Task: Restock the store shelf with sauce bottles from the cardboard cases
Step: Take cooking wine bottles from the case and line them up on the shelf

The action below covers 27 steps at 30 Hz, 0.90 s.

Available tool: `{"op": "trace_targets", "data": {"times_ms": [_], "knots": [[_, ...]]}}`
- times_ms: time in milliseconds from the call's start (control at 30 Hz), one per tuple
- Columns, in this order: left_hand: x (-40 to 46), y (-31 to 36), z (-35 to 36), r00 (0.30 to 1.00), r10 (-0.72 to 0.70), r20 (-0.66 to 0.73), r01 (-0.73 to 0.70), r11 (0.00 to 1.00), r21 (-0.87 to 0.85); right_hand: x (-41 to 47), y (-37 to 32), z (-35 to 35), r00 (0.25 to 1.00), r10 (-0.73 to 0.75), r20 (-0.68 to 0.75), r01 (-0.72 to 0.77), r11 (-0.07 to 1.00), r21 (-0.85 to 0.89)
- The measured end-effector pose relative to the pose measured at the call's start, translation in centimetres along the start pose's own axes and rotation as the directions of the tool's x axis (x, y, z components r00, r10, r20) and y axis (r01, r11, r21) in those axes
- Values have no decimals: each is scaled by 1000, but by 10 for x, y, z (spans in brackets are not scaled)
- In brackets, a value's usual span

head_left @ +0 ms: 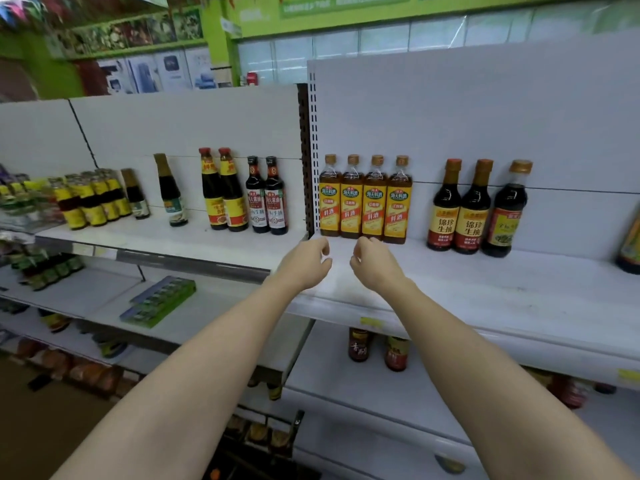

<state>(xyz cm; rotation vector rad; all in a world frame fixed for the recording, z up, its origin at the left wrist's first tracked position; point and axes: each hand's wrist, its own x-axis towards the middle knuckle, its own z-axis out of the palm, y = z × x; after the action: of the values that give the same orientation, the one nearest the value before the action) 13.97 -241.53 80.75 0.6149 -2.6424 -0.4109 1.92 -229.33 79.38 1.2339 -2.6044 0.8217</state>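
Left hand [304, 263]: over the white metal store shelf [485, 289], fingers loosely curled, holding nothing.
Right hand [375, 263]: just beside the left, fingers loosely curled, empty.
Four amber bottles with yellow labels and gold caps [363, 199]: upright in a touching row at the shelf's back, just beyond both hands.
Three dark soy-sauce bottles [476, 207]: further right, same shelf.
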Motion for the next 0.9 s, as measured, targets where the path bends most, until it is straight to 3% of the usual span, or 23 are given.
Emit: {"op": "trace_targets", "data": {"times_ms": [400, 667, 900], "knots": [[-25, 11, -5, 995, 100, 32, -100, 995, 2, -42, -9, -23, 997, 72, -38, -75, 993, -91], [37, 42, 7, 995, 98, 29, -99, 994, 33, -6, 30, -42, 992, 99, -84, -105, 992, -66], [118, 65, 34, 997, 42, 62, -52, 984, 170, 79, 70, -31, 999, 11, -32, -13, 999, -41]]}}
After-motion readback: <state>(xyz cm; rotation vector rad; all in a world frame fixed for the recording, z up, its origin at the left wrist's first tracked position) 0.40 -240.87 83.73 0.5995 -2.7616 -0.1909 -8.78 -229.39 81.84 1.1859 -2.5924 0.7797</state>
